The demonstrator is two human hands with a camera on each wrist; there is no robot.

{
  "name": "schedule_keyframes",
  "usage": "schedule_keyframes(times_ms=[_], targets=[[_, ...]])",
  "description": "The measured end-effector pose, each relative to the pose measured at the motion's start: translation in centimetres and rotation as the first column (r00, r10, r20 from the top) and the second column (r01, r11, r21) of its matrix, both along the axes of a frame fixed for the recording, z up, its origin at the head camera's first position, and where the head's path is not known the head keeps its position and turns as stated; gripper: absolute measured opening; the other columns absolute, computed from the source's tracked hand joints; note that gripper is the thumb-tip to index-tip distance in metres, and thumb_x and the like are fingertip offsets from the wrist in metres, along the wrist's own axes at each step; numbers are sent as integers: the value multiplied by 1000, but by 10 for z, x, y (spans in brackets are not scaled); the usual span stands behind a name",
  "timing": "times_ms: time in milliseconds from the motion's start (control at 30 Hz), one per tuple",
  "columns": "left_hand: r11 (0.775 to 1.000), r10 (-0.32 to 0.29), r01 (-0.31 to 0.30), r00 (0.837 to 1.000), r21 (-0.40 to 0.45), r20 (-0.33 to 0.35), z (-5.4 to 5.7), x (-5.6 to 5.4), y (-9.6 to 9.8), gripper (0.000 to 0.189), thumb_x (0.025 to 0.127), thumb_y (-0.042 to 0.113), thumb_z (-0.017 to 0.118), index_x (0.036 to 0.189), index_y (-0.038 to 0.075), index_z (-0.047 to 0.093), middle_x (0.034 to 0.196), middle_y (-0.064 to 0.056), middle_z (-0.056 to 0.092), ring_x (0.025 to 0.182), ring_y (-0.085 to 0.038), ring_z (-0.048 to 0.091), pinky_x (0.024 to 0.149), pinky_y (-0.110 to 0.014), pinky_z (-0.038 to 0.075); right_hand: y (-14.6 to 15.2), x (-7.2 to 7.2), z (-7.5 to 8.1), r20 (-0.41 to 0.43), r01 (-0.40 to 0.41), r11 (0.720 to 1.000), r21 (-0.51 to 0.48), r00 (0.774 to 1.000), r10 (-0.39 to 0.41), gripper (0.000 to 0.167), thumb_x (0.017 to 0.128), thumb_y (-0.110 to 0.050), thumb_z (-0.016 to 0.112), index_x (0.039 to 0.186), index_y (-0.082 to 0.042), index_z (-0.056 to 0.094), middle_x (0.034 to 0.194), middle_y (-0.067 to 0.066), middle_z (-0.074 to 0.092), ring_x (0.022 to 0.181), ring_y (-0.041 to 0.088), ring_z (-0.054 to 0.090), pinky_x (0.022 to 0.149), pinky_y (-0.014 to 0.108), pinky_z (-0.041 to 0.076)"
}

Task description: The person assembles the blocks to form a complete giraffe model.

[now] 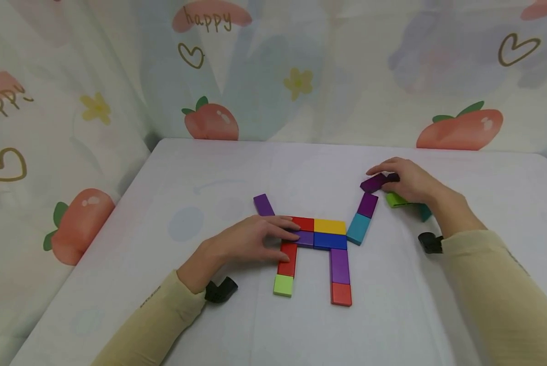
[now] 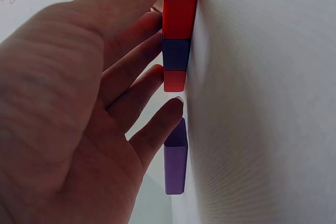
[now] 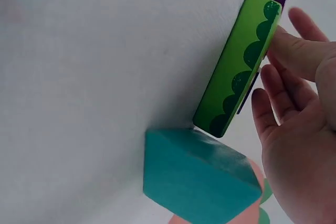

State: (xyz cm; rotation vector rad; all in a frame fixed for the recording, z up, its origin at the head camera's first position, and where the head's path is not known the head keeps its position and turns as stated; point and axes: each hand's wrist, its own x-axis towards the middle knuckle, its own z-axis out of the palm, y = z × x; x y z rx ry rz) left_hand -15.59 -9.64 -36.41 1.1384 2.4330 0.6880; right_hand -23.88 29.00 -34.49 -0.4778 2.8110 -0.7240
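My left hand lies with spread fingers over the left end of a figure made of flat wooden blocks. Its fingertips touch a red block, a purple block and a red leg block. At the upper right, my right hand holds a dark purple block between thumb and fingers. That block's near corner meets another dark purple block; a darker block shows under the fingers. Close below the right hand is a green block with dark scallops, beside a teal block.
Yellow and blue blocks form the figure's right end, with a light blue block angled upward. Its legs end in light green and red blocks. A purple block slants at the upper left. Printed cloth hangs behind.
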Motion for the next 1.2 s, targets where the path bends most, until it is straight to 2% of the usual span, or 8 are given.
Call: schedule_keyframes(times_ms=[167,333,467,667,1200], targets=[[1000,-4,4,1000,-3,-6,-1,0,0,50,92,30,77,139,18,64,149,7,51,145,-12,34,110,-32,39,5,2,1,41,109,994,-14,993,-109,47,101,-17,61,143,1,49,143,31,42,130,52,37,106,68,30],[1000,-5,5,1000,-3,-8,-1,0,0,50,92,30,77,139,18,64,149,7,51,145,-13,34,109,-32,39,3,1,0,31,152,988,-1,988,-152,57,99,-34,67,137,6,53,137,31,49,125,48,41,104,65,34],[1000,-4,4,1000,-1,-5,0,0,0,50,92,30,76,139,17,64,149,6,51,145,-13,33,110,-33,39,-1,0,-2,14,146,989,11,989,-146,58,97,-34,70,135,7,55,133,31,52,123,47,42,102,64,36],[1000,-7,7,1000,2,-4,0,0,0,50,93,30,76,139,17,64,149,6,51,145,-13,33,109,-32,39,-3,0,-2,34,130,991,6,991,-130,53,98,-29,68,139,2,53,129,28,54,120,46,44,100,64,38],[1000,13,-13,1000,-17,3,0,1,2,51,92,31,77,139,19,64,149,7,51,145,-13,34,108,-33,41,0,2,-1,38,82,997,-2,996,-81,50,99,-22,67,141,3,53,128,27,55,118,45,44,102,64,36]])
